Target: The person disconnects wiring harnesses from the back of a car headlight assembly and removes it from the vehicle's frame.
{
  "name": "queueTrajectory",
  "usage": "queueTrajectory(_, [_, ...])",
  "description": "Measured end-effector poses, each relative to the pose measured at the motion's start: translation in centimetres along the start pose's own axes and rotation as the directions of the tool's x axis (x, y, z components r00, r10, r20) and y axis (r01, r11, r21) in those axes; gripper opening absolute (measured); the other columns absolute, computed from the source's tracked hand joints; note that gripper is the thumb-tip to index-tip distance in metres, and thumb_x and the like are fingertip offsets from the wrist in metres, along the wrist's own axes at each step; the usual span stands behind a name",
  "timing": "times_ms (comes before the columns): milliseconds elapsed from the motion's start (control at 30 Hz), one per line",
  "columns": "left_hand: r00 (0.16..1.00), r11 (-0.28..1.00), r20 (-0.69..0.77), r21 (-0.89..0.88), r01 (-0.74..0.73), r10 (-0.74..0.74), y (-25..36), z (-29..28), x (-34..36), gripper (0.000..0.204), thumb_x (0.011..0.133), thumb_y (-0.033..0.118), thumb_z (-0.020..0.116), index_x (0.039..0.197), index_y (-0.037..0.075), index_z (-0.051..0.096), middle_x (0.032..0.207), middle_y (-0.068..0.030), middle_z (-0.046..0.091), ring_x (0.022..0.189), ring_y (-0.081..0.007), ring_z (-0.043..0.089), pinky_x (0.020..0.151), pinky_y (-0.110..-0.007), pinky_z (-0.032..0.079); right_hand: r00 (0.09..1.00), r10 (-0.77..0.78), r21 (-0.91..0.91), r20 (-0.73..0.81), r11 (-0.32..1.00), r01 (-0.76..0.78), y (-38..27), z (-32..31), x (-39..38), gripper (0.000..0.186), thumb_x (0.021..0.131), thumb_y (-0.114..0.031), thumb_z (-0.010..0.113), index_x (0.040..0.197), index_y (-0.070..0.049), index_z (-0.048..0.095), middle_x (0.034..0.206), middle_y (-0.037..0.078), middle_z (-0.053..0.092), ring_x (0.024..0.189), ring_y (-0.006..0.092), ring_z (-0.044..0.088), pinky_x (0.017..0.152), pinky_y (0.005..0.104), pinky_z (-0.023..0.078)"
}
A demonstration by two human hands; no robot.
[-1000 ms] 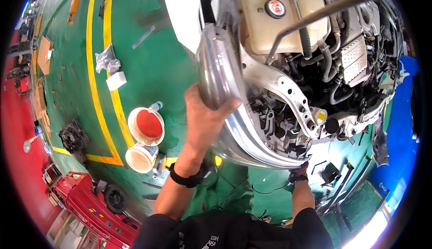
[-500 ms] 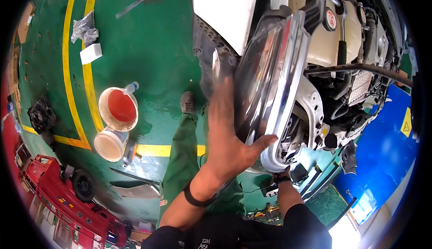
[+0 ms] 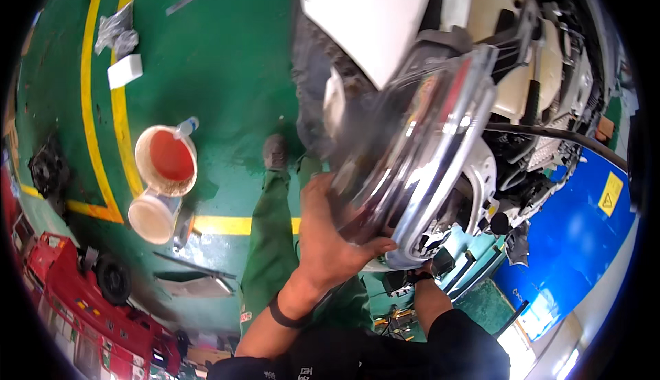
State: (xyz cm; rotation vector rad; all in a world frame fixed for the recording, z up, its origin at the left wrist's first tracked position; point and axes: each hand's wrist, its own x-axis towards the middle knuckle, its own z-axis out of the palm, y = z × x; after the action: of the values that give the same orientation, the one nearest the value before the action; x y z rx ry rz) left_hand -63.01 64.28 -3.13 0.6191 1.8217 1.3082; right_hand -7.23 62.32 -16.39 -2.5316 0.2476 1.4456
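Note:
A car headlight [image 3: 412,167] with a clear lens and chrome trim sits at the front corner of a white car, tilted and smeared by motion. My left hand [image 3: 330,239] grips its near left corner. The thumb lies along the near edge, and the fingers bend at the lens side. Behind the headlight's near end is my right hand [image 3: 424,270], its fingers mostly hidden, so its hold does not show. The white fender [image 3: 378,16] is just beyond the headlight. On the right lies the open engine bay, with a cream plastic tank [image 3: 496,9].
A dark rod [image 3: 557,132] crosses the engine bay. On the green floor at left stand a bucket with a red inside [image 3: 141,163] and a pale bucket [image 3: 151,220]. A white box [image 3: 125,71] lies farther off. At right is a blue panel [image 3: 564,229].
The headlight has shifted and tilted away from the car body. My left hand has slid down from the lens face to its near corner, and its fingers have bent. The whole view has shifted slightly.

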Motion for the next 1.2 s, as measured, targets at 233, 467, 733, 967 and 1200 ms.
queueTrajectory(233, [0.976,0.949,0.001,-0.235,0.211,-0.217,-1.7,0.4,-1.7,0.126,0.052,0.053,0.094,0.139,-0.011,0.03,0.132,-0.0231,0.047,0.121,-0.0323,0.052,0.101,-0.041,0.043,0.998,0.06,0.001,-0.021,0.998,-0.06,1.2,-0.3,-0.2,0.077,0.091,-0.077,0.021,0.133,-0.022,0.056,0.129,0.003,0.062,0.1,0.0293,0.062,0.07,0.0487,0.052])
queueTrajectory(467, [0.958,0.922,-0.018,-0.278,0.269,-0.285,-0.7,-0.1,-1.5,0.129,0.063,0.065,0.084,0.141,-0.017,0.024,0.133,-0.0233,0.044,0.123,-0.0293,0.048,0.105,-0.039,0.04,0.982,-0.037,0.334,0.183,0.942,-0.027,1.9,-0.5,0.5,0.081,0.091,-0.076,0.024,0.137,-0.017,0.054,0.132,0.009,0.061,0.11,0.0357,0.059,0.091,0.0505,0.05])
queueTrajectory(733, [0.954,0.918,-0.046,-0.287,0.272,-0.297,2.8,0.4,-0.9,0.116,0.068,0.066,0.081,0.139,-0.011,0.031,0.123,-0.0154,0.051,0.111,-0.0221,0.053,0.096,-0.035,0.045,0.894,-0.248,0.329,0.373,0.936,0.123,-1.0,-3.7,0.2,0.085,0.088,-0.079,0.031,0.143,-0.017,0.05,0.137,0.008,0.058,0.118,0.0332,0.056,0.098,0.0479,0.048])
queueTrajectory(967, [0.97,0.939,-0.01,-0.253,0.233,-0.243,2.8,1.2,-0.8,0.103,0.077,0.063,0.076,0.14,-0.007,0.034,0.123,-0.0119,0.051,0.112,-0.0208,0.051,0.099,-0.033,0.041,0.875,-0.336,0.412,0.349,0.893,0.178,-2.5,-5.5,3.3,0.063,0.097,-0.059,0.039,0.136,-0.011,0.051,0.129,0.015,0.058,0.115,0.0374,0.057,0.098,0.0529,0.049])
queueTrajectory(1200, [0.988,0.961,-0.045,-0.243,0.13,-0.145,-2.0,-1.0,-3.0,0.076,0.092,0.042,0.065,0.147,-0.001,0.034,0.133,-0.0135,0.052,0.12,-0.0237,0.053,0.105,-0.04,0.042,0.896,-0.376,0.387,0.236,0.882,0.269,-2.2,-5.9,4.6,0.081,0.089,-0.075,0.035,0.14,-0.014,0.05,0.131,0.011,0.06,0.111,0.0353,0.06,0.095,0.0488,0.051])
